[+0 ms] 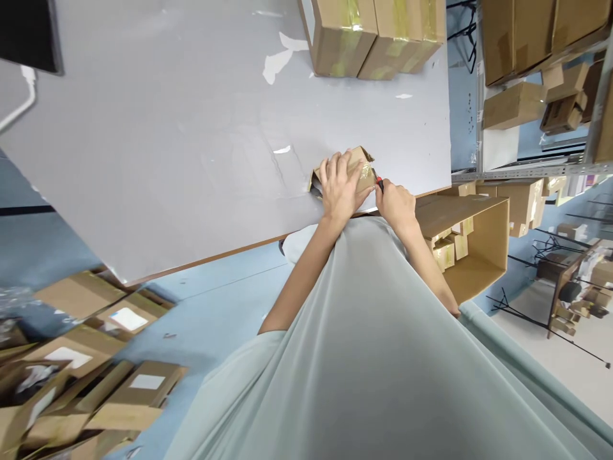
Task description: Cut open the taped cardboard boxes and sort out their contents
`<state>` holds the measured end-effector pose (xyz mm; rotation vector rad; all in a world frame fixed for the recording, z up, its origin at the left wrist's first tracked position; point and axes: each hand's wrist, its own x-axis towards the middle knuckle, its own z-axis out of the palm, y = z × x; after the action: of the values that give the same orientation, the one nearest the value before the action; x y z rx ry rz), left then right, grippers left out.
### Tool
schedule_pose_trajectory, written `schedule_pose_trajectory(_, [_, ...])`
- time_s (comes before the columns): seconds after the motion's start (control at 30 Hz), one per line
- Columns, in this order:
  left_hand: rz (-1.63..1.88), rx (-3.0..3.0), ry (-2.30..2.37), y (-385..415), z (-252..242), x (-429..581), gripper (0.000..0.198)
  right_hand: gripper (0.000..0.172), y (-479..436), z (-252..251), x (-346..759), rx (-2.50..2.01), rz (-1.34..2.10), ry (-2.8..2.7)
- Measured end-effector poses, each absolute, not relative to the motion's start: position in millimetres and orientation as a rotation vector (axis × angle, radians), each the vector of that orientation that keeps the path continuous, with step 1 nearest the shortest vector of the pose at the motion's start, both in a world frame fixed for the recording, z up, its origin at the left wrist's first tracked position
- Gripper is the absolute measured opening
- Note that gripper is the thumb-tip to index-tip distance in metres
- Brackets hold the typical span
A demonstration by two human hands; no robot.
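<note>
A small cardboard box (pixel 364 177) with clear tape on it lies near the table's front edge. Across its top rests my left hand (pixel 341 185), fingers over the far side and thumb on the near side, gripping the box against the table. My right hand (pixel 396 203) is closed around a red and black box cutter (pixel 380 183). The cutter's blade points at the right end of the box, beside the taped part; whether it touches the cardboard I cannot tell. A flap stands up at the box's far right corner, and the left end looks open and dark inside.
Several taped boxes (pixel 345 38) stand at the table's far side. Paper scraps (pixel 276 64) lie on the grey table (pixel 191 140). Right of me is a large open carton (pixel 483 255) holding small boxes. Flattened cartons (pixel 143 383) cover the floor at left; shelving (pixel 536 171) stands right.
</note>
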<state>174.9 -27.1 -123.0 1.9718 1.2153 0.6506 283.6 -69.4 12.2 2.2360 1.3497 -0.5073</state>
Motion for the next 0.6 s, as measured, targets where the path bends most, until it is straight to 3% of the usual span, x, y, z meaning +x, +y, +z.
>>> schedule_pose_trajectory(0.33, [0.651, 2.102, 1.295, -29, -128, 174, 0.066, 0.043, -50, -2, 299, 2.22, -0.644, 1.437])
schedule_pose_trajectory(0.6, [0.555, 2.121, 1.32, -30, -127, 171, 0.074, 0.038, -39, 4, 304, 2.16, -0.702, 1.457])
